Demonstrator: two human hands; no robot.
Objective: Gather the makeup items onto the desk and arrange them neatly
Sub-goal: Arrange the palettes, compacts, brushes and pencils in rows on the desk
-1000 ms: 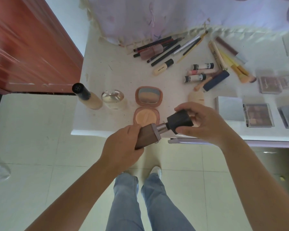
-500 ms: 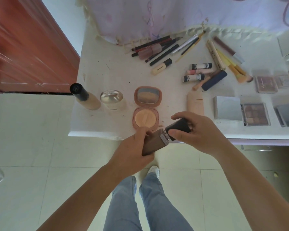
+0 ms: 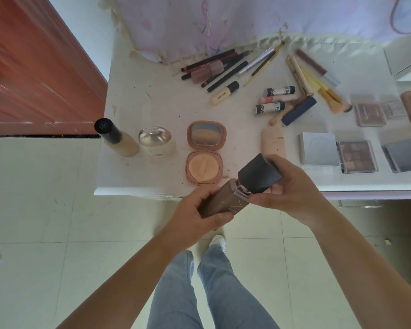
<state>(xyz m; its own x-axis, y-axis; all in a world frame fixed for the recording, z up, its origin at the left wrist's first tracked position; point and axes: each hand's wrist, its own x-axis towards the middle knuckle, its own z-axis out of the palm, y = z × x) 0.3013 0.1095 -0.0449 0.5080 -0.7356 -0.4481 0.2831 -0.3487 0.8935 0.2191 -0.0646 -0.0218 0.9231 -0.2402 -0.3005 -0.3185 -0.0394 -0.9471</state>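
Note:
A brown foundation bottle with a black cap hangs just in front of the white desk. My left hand grips the brown body. My right hand holds the black cap, which sits down on the neck. On the desk lie an open powder compact, a beige foundation bottle, a round glass jar, a peach tube, pencils, small tubes, brushes and eyeshadow palettes.
A red-brown door stands at the left of the desk. A pale floral cloth hangs behind the desk. A white box sits at the far right. My legs and the tiled floor are below.
The black cap has come down from a pulled-out position onto the bottle's neck. Both hands and the bottle have shifted slightly toward the desk edge.

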